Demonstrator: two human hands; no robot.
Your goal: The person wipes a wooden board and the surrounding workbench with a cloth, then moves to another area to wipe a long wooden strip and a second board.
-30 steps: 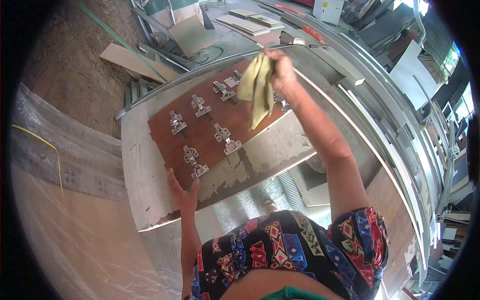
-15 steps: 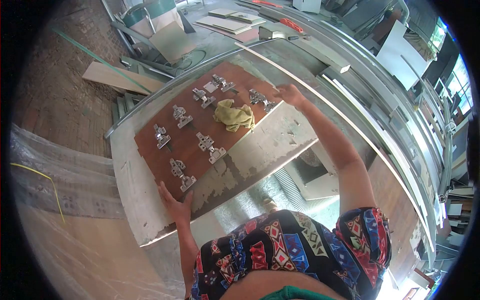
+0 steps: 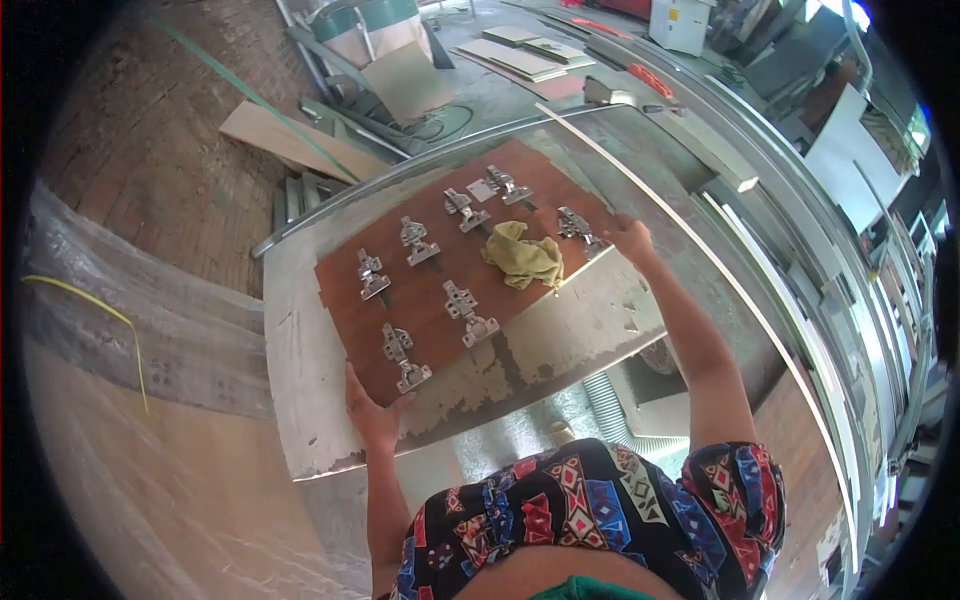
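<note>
Hands (image 3: 375, 418), two, touch one board (image 3: 435, 280) bearing seven hinges (image 3: 419, 240) and one cloth (image 3: 523, 257).

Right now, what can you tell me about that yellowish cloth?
The cloth is dull yellow-green and looks like soft fabric. It lies crumpled in loose folds on the reddish-brown board, one end reaching the board's near edge. Metal fittings sit around it. Neither the left hand nor the right hand touches it.
</note>
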